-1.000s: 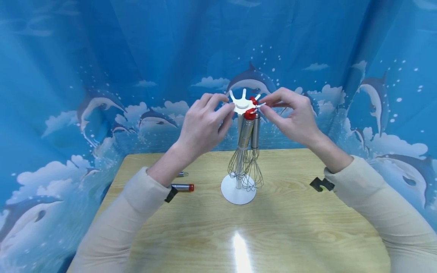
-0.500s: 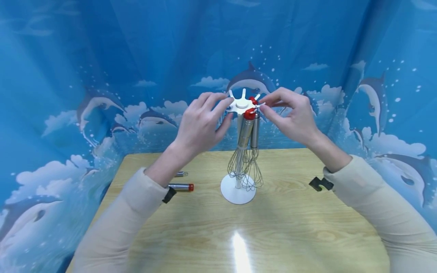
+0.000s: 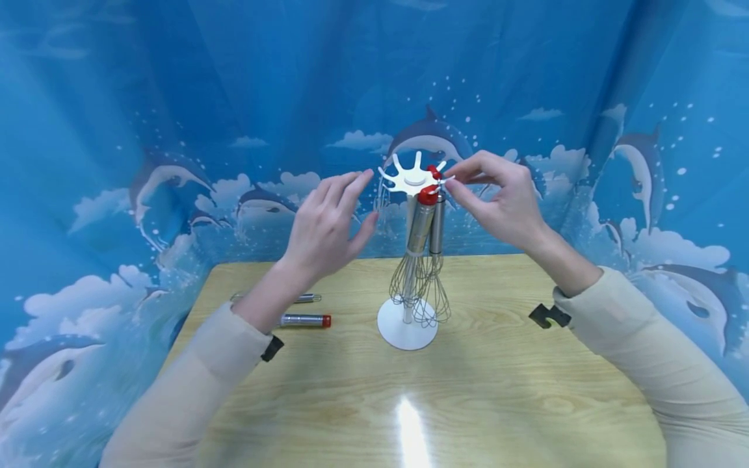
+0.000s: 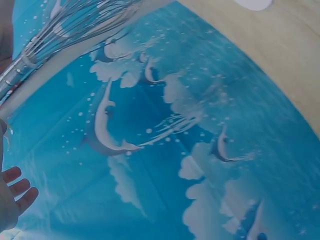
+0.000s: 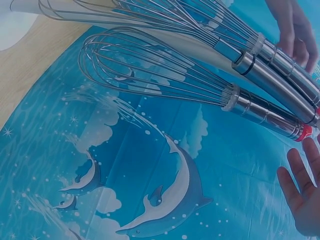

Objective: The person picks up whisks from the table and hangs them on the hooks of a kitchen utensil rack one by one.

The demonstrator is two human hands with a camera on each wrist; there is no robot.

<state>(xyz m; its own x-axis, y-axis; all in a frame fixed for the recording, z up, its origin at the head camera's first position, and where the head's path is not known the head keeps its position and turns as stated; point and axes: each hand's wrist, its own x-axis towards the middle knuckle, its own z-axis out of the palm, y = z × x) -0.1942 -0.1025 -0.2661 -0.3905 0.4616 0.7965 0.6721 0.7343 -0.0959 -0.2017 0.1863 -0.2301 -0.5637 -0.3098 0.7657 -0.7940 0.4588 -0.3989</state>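
Observation:
A white stand point(image 3: 415, 180) with curved hooks carries whisks hanging handle-up. One whisk point(image 3: 422, 227) with a red end hangs at the front; beside it hangs a whisk with a plain steel handle point(image 3: 437, 224). Another red end point(image 3: 434, 171) shows behind. My right hand point(image 3: 504, 192) pinches with thumb and forefinger at a right-hand hook, at the top of the plain-handled whisk; the exact contact is too small to tell. My left hand point(image 3: 326, 224) is left of the stand, apart from it, fingers extended and holding nothing. In the right wrist view, three whisk handles point(image 5: 282, 87) lie close together.
Left on the wooden table point(image 3: 468, 390) lie a red-ended steel handle point(image 3: 305, 320) and a thinner steel utensil point(image 3: 307, 298), both partly covered by my left arm. The stand's round white base point(image 3: 407, 335) rests mid-table. A dolphin-print curtain point(image 3: 281, 97) surrounds the table.
My left hand has let go of the stand's left hooks and moved left and slightly down, its fingers spreading. My right hand stays at the right-hand hook, and the whisks hang almost still.

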